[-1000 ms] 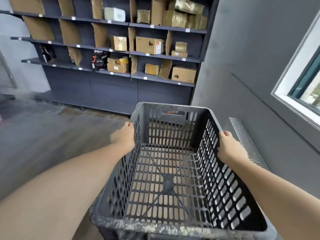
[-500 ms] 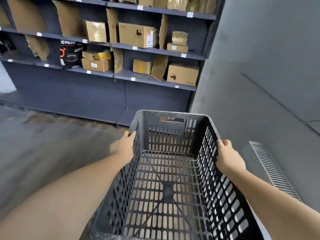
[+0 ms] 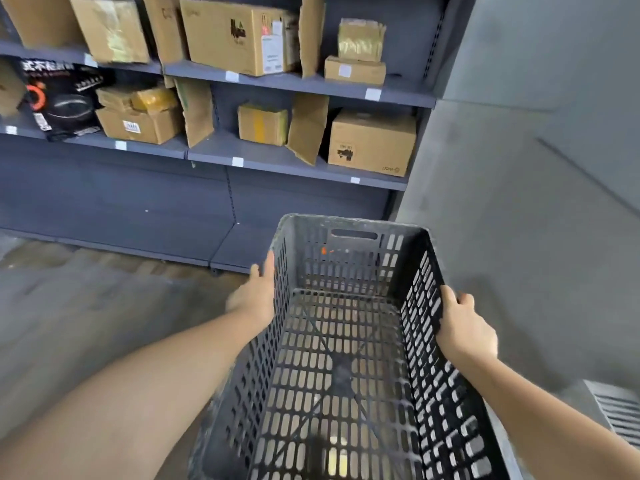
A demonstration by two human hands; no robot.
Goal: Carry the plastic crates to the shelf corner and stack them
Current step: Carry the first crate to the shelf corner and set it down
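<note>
I hold a dark grey slotted plastic crate (image 3: 346, 358) out in front of me, above the floor, its open top facing up and nothing inside. My left hand (image 3: 254, 296) grips its left wall near the rim. My right hand (image 3: 462, 323) grips the right wall's rim, fingers curled over the edge. The shelf unit (image 3: 298, 164) stands just beyond the crate's far end, and its right end meets the grey wall (image 3: 519, 202) at the corner. The crate's near end runs out of the bottom of the view.
Cardboard boxes (image 3: 372, 142) and a black printed carton (image 3: 62, 98) fill the shelves. The unit's low base ledge (image 3: 239, 247) juts out onto the wooden floor (image 3: 86, 306). A white floor vent grille (image 3: 620, 414) lies at the lower right along the wall.
The shelves have grown larger and closer, and the view has tilted down toward the corner. The crate stays held in both hands and has moved forward with me.
</note>
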